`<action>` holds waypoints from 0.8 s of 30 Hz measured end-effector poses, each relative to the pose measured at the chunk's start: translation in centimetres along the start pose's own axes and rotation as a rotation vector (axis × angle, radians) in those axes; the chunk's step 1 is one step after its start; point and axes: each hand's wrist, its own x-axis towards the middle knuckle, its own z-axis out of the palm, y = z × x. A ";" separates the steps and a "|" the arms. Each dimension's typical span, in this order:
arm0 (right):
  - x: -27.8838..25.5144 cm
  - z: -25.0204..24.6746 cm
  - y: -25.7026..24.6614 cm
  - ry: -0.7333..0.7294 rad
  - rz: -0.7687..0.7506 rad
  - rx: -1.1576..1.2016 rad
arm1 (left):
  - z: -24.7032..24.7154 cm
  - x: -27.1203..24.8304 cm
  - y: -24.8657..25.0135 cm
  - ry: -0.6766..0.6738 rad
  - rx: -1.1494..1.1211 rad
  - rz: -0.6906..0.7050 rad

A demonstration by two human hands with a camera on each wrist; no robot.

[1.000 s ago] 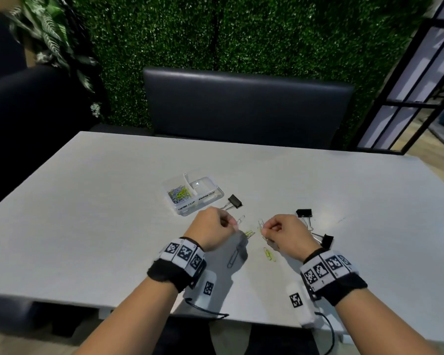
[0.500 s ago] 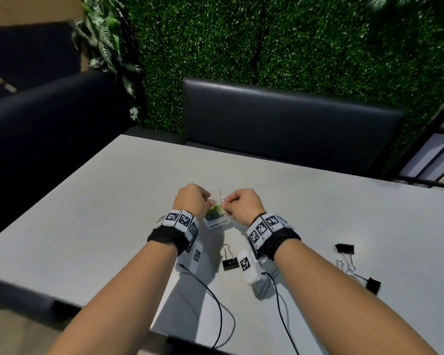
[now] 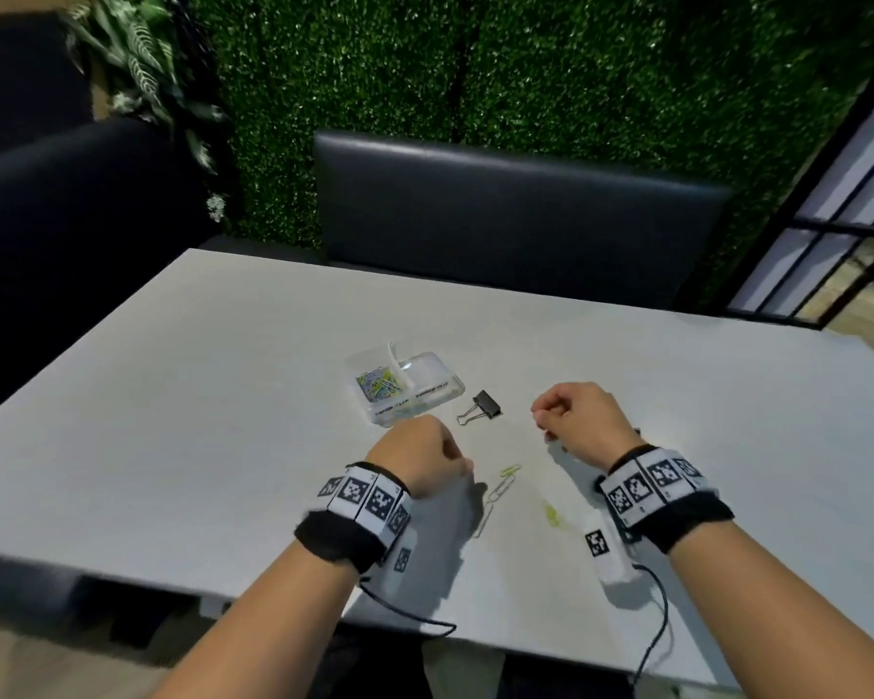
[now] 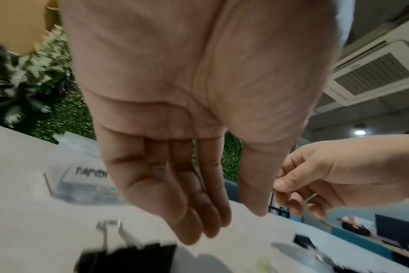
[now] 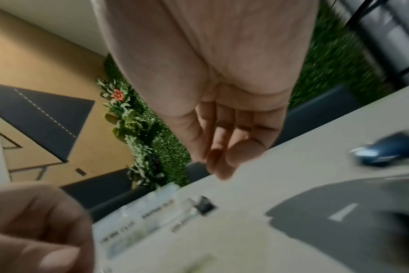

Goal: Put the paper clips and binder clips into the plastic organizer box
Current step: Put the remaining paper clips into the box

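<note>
The clear plastic organizer box (image 3: 427, 391) lies open mid-table, with coloured paper clips in its left compartment. A black binder clip (image 3: 484, 407) lies just right of it. Loose paper clips (image 3: 499, 489) lie between my wrists, and a yellow-green one (image 3: 553, 513) is nearer the right wrist. My left hand (image 3: 455, 464) hovers in front of the box with fingers (image 4: 189, 206) curled and nothing in them. My right hand (image 3: 543, 413) is curled to the right of the binder clip, thumb pressed to forefinger. A thin wire shows by its fingers (image 4: 299, 201); whether they hold it is unclear.
A dark padded chair (image 3: 515, 219) stands behind the far table edge, and another dark seat (image 3: 72, 234) is at the left. Cables from the wrist units trail over the near table edge (image 3: 425, 623). A second binder clip (image 4: 302, 240) lies under my right hand.
Both hands have come back from the organizer box toward me and moved apart. A second ago they were picking at the loose clips.
</note>
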 end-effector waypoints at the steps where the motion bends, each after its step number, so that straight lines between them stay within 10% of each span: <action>1: -0.7 -0.4 1.2 -0.038 0.017 -0.064 | 0.8 -0.1 -0.1 -0.024 0.032 -0.008; 14: -4.2 4.0 3.1 -0.256 0.194 -0.583 | 5.2 0.2 2.5 -0.059 0.281 -0.025; 24: -5.0 3.4 4.0 -0.196 0.116 -0.263 | 6.3 -0.1 1.7 -0.104 0.170 0.027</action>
